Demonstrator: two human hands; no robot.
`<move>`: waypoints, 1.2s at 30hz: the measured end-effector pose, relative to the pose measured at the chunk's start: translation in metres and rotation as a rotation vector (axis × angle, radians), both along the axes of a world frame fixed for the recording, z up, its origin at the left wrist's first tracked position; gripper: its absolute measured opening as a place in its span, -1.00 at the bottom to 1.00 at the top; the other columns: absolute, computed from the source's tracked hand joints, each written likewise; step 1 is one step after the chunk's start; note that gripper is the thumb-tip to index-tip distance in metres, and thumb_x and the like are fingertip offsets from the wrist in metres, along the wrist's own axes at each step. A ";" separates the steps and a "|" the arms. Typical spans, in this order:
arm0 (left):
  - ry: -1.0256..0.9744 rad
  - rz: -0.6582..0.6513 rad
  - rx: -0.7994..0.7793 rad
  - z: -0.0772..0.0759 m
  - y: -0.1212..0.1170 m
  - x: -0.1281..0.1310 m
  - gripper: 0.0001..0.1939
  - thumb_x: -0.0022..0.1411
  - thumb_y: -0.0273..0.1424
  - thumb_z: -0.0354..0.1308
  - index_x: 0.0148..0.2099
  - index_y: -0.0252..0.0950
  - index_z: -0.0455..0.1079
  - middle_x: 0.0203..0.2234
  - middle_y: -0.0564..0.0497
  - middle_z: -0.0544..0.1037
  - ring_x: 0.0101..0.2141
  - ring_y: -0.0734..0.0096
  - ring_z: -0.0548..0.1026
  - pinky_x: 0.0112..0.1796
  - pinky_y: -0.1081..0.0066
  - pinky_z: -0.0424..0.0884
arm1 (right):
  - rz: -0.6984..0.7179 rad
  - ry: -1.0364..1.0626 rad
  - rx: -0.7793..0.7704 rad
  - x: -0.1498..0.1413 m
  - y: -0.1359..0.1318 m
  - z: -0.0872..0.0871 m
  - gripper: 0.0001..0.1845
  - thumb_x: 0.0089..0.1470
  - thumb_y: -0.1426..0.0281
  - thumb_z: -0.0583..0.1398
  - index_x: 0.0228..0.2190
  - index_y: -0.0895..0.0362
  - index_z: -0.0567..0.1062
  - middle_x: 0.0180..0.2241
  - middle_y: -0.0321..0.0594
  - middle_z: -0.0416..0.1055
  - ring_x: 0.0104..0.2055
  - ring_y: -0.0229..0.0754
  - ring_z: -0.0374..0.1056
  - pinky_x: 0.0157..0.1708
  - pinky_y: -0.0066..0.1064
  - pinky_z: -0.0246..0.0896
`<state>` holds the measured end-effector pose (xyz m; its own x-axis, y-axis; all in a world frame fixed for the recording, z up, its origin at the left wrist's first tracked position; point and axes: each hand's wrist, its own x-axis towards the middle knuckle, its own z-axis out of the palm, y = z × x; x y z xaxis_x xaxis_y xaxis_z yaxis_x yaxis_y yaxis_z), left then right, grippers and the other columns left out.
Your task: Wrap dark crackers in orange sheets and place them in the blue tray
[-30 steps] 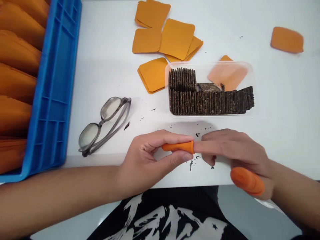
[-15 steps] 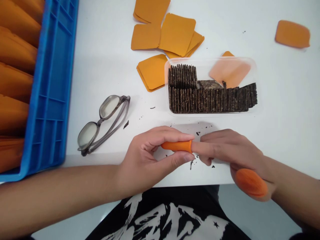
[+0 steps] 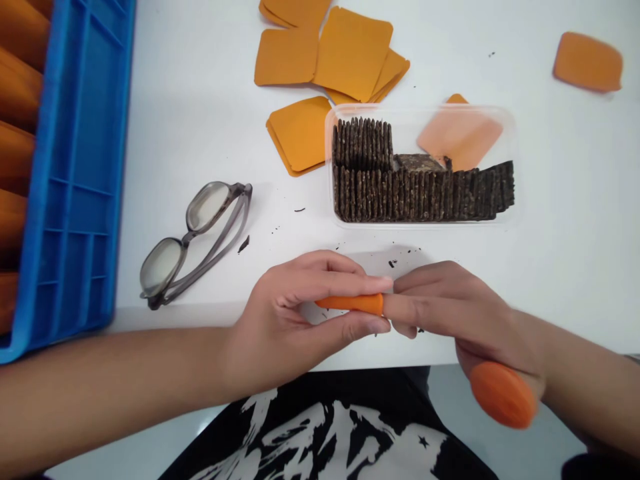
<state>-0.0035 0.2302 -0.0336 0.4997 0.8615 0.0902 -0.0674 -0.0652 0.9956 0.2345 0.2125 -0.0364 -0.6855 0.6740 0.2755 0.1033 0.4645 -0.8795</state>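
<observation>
An orange rubber finger cot (image 3: 357,303) covers the index finger of my right hand (image 3: 450,303). That finger points left, with the others curled below it and nothing in the hand. A second orange finger cot (image 3: 503,395) sits on the right thumb, which is held apart. The thumb and fingers of my left hand (image 3: 310,300) pinch the index finger's cot from both sides, near its rolled rim. Just beyond both hands stands a clear plastic box (image 3: 505,123), where thin dark brown pressed slabs (image 3: 420,197) stand packed in rows and one lies flat.
Orange paper packets (image 3: 353,53) lie in overlapping piles behind the box, with another packet (image 3: 587,61) at far right. Folded eyeglasses (image 3: 187,233) rest on the left. A blue plastic crate (image 3: 83,193) holding orange packets borders the left side. Dark crumbs dot the white table (image 3: 565,220).
The view has shifted slightly, so the crate and eyeglasses sit farther left. My left fingers have moved a little along the finger cot, still pinching it. The right thumb has dropped slightly.
</observation>
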 end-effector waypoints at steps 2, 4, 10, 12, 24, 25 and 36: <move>0.003 -0.018 0.004 0.000 -0.001 -0.001 -0.55 0.13 -0.58 0.50 0.04 -0.10 0.68 -0.30 -0.01 0.66 -0.32 0.49 0.62 -0.30 0.54 0.60 | 0.031 0.011 -0.025 -0.001 0.000 0.000 -0.42 0.45 0.08 -0.02 0.20 0.19 0.46 -0.49 -0.30 0.29 -0.51 -0.22 0.18 -0.49 -0.35 0.06; 0.002 -0.031 0.014 0.001 -0.001 -0.002 -0.55 0.10 -0.58 0.51 0.03 -0.12 0.69 -0.31 -0.01 0.66 -0.34 0.50 0.61 -0.32 0.55 0.59 | 0.043 0.031 -0.056 -0.001 -0.001 0.000 -0.39 0.45 0.02 -0.02 0.18 0.19 0.49 -0.52 -0.33 0.27 -0.53 -0.24 0.15 -0.50 -0.36 0.03; 0.018 -0.026 0.111 0.002 0.003 -0.001 -0.66 0.10 -0.52 0.54 -0.06 -0.20 0.70 -0.31 0.01 0.61 -0.36 0.54 0.58 -0.30 0.56 0.59 | 0.052 -0.035 -0.081 -0.001 -0.003 0.002 -0.33 0.42 -0.11 0.01 0.12 0.16 0.52 -0.56 -0.36 0.30 -0.56 -0.26 0.09 -0.52 -0.36 -0.01; 0.006 -0.002 0.138 0.002 0.004 0.000 -0.67 0.09 -0.48 0.55 -0.06 -0.21 0.70 -0.33 0.01 0.61 -0.34 0.52 0.58 -0.26 0.54 0.60 | 0.048 -0.045 -0.065 -0.003 -0.002 0.002 -0.35 0.41 -0.10 0.03 0.12 0.15 0.52 -0.57 -0.38 0.26 -0.57 -0.26 0.07 -0.52 -0.36 -0.02; -0.174 0.050 -0.159 0.004 -0.001 0.002 -0.35 0.10 -0.59 0.51 0.22 -0.15 0.53 -0.31 0.13 0.68 -0.31 0.57 0.65 -0.15 0.61 0.63 | 0.100 -0.010 -0.111 -0.002 0.002 0.001 -0.28 0.47 -0.08 -0.17 0.42 0.00 0.22 -0.57 -0.43 0.06 -0.60 -0.24 0.01 -0.55 -0.36 0.00; -0.189 0.052 -0.179 0.003 -0.001 0.002 -0.32 0.06 -0.60 0.53 0.22 -0.14 0.53 -0.31 0.14 0.69 -0.31 0.57 0.65 -0.15 0.62 0.63 | 0.103 -0.015 -0.122 -0.002 0.002 0.001 -0.26 0.46 -0.10 -0.15 0.43 -0.02 0.22 -0.57 -0.43 0.09 -0.60 -0.24 0.03 -0.55 -0.36 0.00; -0.261 0.124 -0.280 0.000 -0.006 0.004 -0.13 -0.15 -0.70 0.60 0.21 -0.09 0.54 -0.33 0.22 0.75 -0.24 0.50 0.74 -0.07 0.61 0.68 | 0.013 -0.064 -0.060 -0.015 -0.006 -0.003 -0.32 0.49 -0.06 -0.14 0.39 0.00 0.27 -0.62 -0.50 0.09 -0.61 -0.30 0.02 -0.57 -0.43 -0.06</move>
<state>0.0001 0.2243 -0.0339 0.3817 0.9231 -0.0465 -0.3294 0.1829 0.9263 0.2198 0.2065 -0.0390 -0.7095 0.6785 0.1902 0.1543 0.4130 -0.8976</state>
